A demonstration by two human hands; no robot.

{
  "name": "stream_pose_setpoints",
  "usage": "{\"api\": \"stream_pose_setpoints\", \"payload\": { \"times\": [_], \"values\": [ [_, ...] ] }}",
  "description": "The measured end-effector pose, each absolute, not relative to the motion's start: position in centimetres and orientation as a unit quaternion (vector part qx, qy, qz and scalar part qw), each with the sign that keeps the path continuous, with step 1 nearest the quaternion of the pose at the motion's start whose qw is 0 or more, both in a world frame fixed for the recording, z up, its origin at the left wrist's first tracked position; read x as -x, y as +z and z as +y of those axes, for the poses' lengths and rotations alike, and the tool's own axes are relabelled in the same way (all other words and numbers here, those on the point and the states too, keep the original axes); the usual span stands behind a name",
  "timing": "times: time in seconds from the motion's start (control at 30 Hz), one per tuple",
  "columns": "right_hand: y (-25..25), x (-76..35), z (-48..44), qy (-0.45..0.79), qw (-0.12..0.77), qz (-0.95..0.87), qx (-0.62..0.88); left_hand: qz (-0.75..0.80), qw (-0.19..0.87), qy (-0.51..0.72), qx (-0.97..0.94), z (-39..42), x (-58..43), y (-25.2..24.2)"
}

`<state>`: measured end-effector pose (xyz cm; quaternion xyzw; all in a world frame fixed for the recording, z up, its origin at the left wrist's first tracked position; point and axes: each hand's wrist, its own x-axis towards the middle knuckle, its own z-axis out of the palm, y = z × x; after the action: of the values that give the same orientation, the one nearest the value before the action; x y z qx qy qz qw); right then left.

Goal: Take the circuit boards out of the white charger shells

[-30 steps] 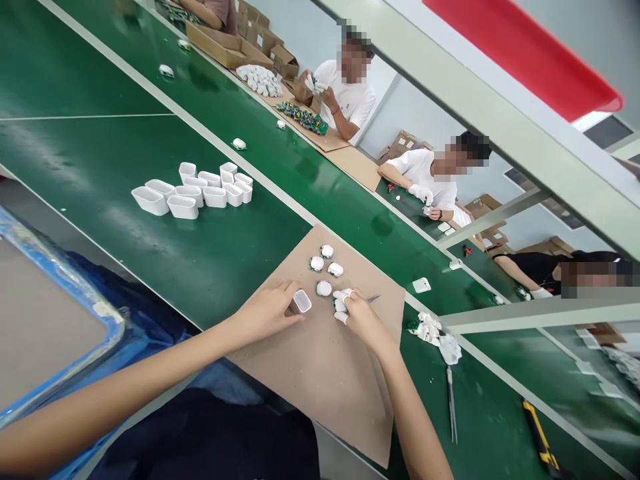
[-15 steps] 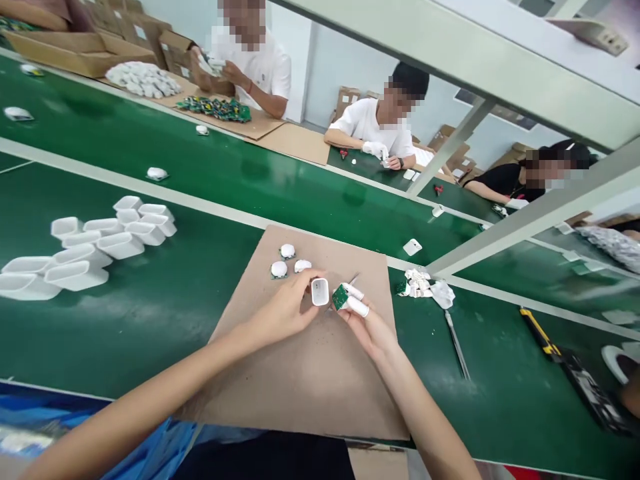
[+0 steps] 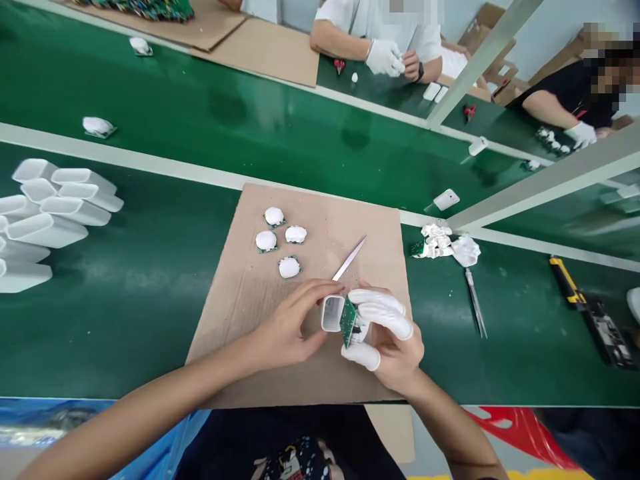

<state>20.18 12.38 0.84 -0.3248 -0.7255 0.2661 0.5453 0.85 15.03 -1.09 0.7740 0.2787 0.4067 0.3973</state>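
Note:
My left hand (image 3: 305, 317) is closed around a white plastic casing (image 3: 331, 315), its open end facing right. White finger covers sit on the fingers of my right hand (image 3: 385, 330), which grips a green circuit board (image 3: 349, 321) right at the casing's mouth. Whether the board's edge is inside the casing, I cannot tell. Beneath both hands lies a cardboard sheet (image 3: 240, 293). Several boards with white padded tops, one of them a padded board (image 3: 289, 267), rest on its upper left. A pointed metal blade or tweezers (image 3: 350, 257) lies just beyond my hands.
Several white casings (image 3: 50, 227) stand grouped at left. To the right are crumpled white scraps (image 3: 437, 240), tweezers (image 3: 476, 303) and a yellow-and-black tool (image 3: 567, 283). A slanting metal post (image 3: 550, 183) rises at right. Co-workers sit across the green belt (image 3: 300, 147), which carries several parts.
My right hand has turned and brought the circuit board against the casing's opening. The view has tilted down and closer. Another padded board now shows on the cardboard, nearer my left hand.

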Motion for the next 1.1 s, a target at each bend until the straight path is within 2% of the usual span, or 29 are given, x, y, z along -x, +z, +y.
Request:
{"api": "stream_pose_setpoints", "payload": {
  "times": [0.3, 1.1],
  "values": [
    [1.3, -19.2, 12.3, 0.233, 0.507, -0.748, 0.36, 0.275, 0.403, 0.405, -0.774, 15.0, -0.7, -1.3],
    [0.4, -18.8, 12.8, 0.225, 0.498, -0.749, 0.375, 0.275, 0.395, 0.416, -0.772, 15.4, -1.0, -0.9]
  ]
}}
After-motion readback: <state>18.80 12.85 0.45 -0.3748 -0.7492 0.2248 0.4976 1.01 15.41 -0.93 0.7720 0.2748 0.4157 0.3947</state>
